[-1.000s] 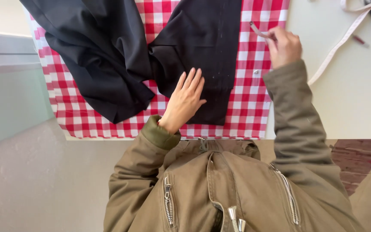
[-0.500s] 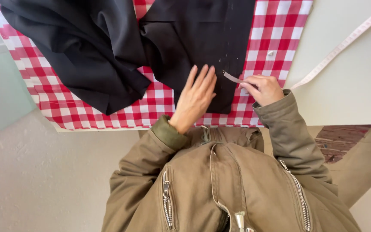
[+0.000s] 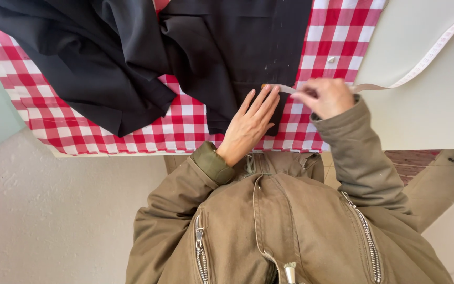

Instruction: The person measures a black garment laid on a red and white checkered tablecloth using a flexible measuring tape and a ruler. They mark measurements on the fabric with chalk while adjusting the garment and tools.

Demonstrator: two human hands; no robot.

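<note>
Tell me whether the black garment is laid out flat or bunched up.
Partly both. Under the left hand the black garment lies flat on the checked cloth; its left portion is folded over in loose, rumpled layers.

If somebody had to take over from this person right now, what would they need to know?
Left hand: flat, fingers spread, pressing the lower edge of the black garment.
Right hand: pinching the end of the white measuring tape right at the garment's lower right corner; the hand is blurred.
Things: the garment lies spread over a red-and-white checked cloth on a pale table. The tape trails off to the upper right across the table.
Done: garment laid out and held flat, tape end brought to its edge.
Left: the tape is not yet stretched along the garment.
</note>
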